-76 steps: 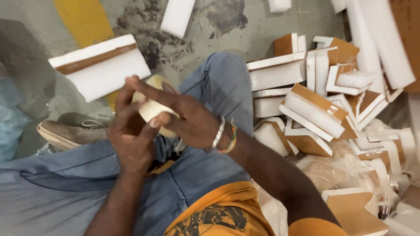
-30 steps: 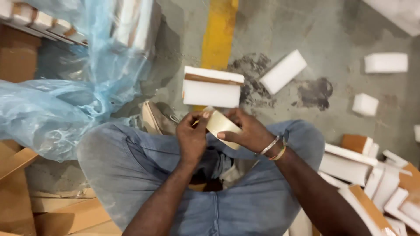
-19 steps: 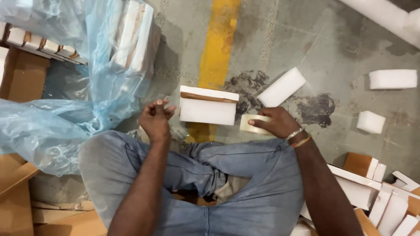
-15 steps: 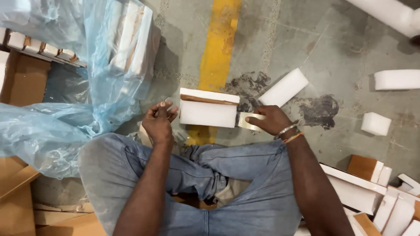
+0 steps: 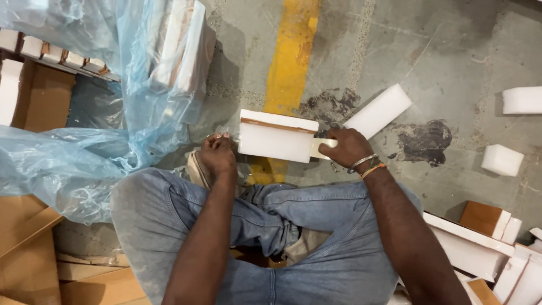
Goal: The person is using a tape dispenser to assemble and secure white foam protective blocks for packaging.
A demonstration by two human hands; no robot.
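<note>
Down goes the right hand point(image 5: 347, 148), off the lap and out over the floor, and the small cream piece point(image 5: 320, 148) has travelled with it! Its fingers are closed around that piece, pressing it right up against the end of the white foam block point(image 5: 276, 137) with the brown strip along its top edge. The block sits on the concrete floor point(image 5: 451, 56) just in front of the person's crossed legs, partly over the yellow painted line point(image 5: 291, 62). The left hand point(image 5: 217, 155) has let go and parted from the right; it now rests curled at the block's other end, fingers drawn in, and whether they pinch anything I can't tell. So the piece has left the lap and meets the block. A longer white foam bar point(image 5: 379, 110) lies just behind the right hand, and blue plastic sheeting point(image 5: 73, 164) billows on the left.
</note>
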